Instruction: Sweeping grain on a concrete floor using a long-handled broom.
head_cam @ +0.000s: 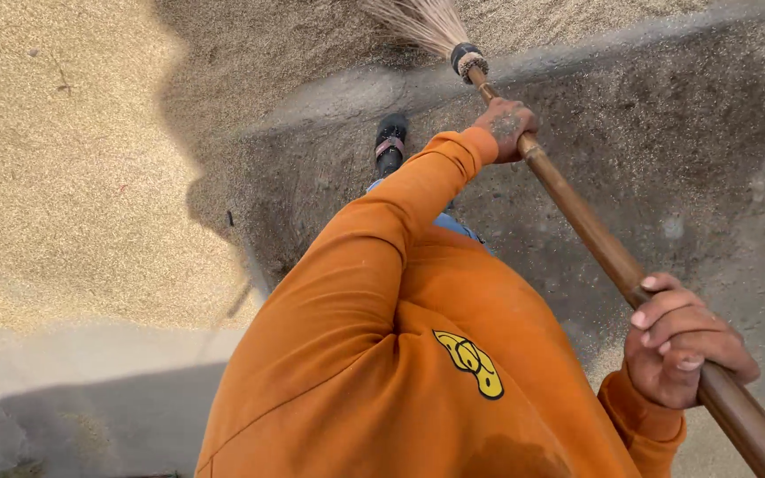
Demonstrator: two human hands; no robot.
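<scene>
**Sweeping grain with the long broom**

You are standing over a wide spread of pale grain [64, 168] lying across the concrete floor [701, 177], with a swept grey strip running beneath you and your shadow falling over the pile's edge. You are wearing an orange sweatshirt [382, 354] carrying a small yellow, black-outlined emblem [469, 363] low on the chest; there are no packages or signs showing.

The broom's wooden handle [595, 239] is running diagonally from lower right to the top, its straw bristles [418, 22] touching the grain at the far edge. Your left hand [506, 128] is clenching the handle near the bound collar; your right hand [679, 341] is grasping it lower down. A dark sandal [390, 142], probably on your forward foot, is showing below the left arm.

Judging from this, keeping the bristles low and pulling in short, even strokes should be working best.
</scene>
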